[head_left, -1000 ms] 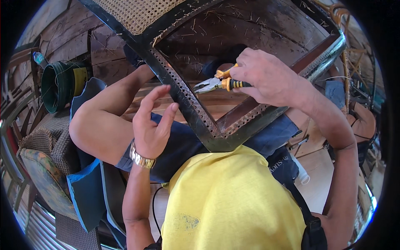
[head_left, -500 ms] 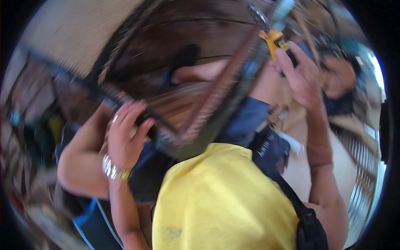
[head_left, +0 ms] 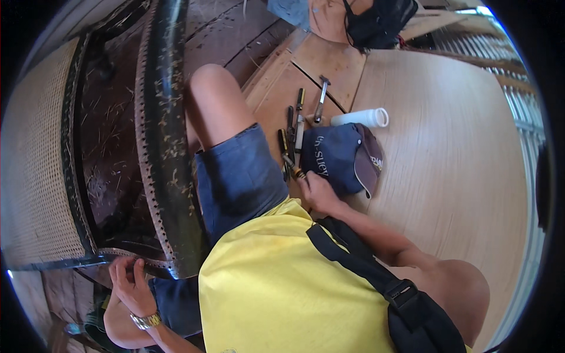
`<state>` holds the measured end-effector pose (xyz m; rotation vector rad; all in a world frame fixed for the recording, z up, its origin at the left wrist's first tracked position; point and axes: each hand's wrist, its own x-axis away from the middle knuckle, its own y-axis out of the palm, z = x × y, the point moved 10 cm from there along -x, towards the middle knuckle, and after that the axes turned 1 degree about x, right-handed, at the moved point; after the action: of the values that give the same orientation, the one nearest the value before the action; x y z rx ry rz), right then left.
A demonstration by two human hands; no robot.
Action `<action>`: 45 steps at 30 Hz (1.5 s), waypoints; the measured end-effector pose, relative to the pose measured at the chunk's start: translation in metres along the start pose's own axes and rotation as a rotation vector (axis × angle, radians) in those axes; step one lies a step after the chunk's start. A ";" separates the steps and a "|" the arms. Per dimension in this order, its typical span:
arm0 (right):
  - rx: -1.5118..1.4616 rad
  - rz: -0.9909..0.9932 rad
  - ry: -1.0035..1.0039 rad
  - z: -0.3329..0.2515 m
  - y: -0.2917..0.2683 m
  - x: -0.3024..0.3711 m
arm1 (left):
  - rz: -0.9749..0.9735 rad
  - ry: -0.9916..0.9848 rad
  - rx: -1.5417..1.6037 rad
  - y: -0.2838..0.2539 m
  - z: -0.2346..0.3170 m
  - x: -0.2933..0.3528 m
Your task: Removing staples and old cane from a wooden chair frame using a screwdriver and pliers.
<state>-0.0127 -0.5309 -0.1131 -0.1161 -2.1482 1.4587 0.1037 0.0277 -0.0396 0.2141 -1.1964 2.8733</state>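
Observation:
A dark wooden chair frame (head_left: 170,117) with worn patches and rows of small holes stands at the left. A woven cane panel (head_left: 41,159) fills its far left side. My left hand (head_left: 130,285), a metal watch at its wrist, has its fingers curled over the lower rail (head_left: 132,253). On the right, my right hand (head_left: 316,191) is closed around a tool with a yellow handle and metal shaft (head_left: 298,172); its exact kind is unclear. That tool lies among several dark and yellow-handled hand tools (head_left: 291,126), beside a dark blue cap (head_left: 335,156).
Beyond the cap are a white plastic tube (head_left: 362,117) and a small hammer (head_left: 322,99). Pale wooden boards (head_left: 441,153) spread to the right, ending at corrugated metal (head_left: 529,153). Another person (head_left: 338,17) sits at the top. Dark planks (head_left: 112,123) show through the frame.
My right hand has come down from high over the frame to the tools near the cap. The frame has swung left and now stands closer to upright. My left hand has moved down and left.

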 end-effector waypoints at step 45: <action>-0.957 -0.673 -0.791 -0.476 -0.084 -0.070 | 0.382 0.085 0.227 -0.061 -0.021 0.001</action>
<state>0.2907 -0.1915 0.0641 0.8829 -2.8844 -0.0182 0.1045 0.0859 -0.0109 -0.1516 -0.9884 3.3058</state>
